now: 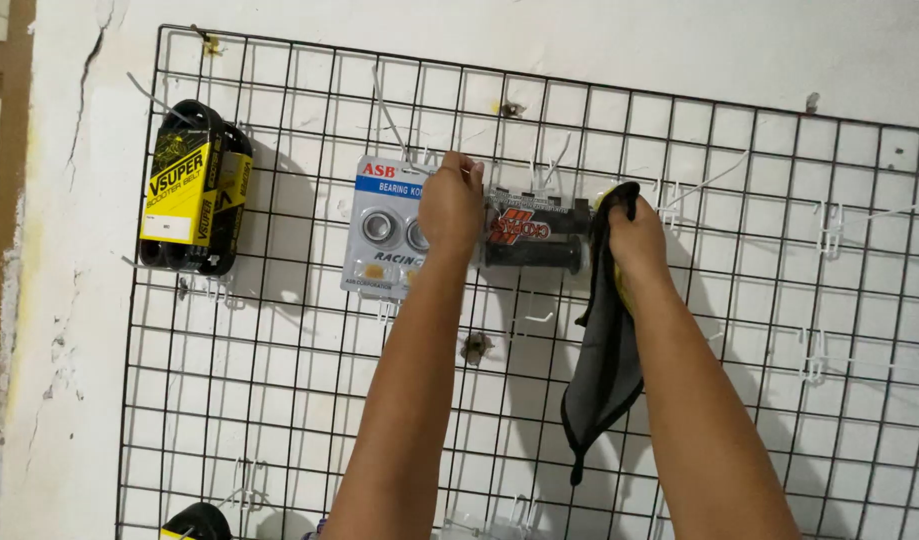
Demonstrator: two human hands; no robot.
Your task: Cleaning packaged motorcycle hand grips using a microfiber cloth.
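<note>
Black wire grid panel (279, 400) fixed to a cracked white wall (69, 400). Near its middle hangs a clear plastic pack of two black cylindrical rubber grips (534, 235); long axis horizontal, ends pointing left and right, the grips stacked one above the other inside the pack.

Left hand (451, 210): fingers closed over the pack's upper left corner, at the grid wire.

Right hand (634, 240): at the pack's right end, fingers curled shut around a dark grey cloth (604, 370), which hangs down slack below the wrist. Whether this hand touches the pack cannot be told.

Just left of the pack hangs a white-and-blue blister card (379, 240) holding two round metal bearings. Far left: a black belt in a yellow-and-black sleeve (194, 190), upright.
</note>
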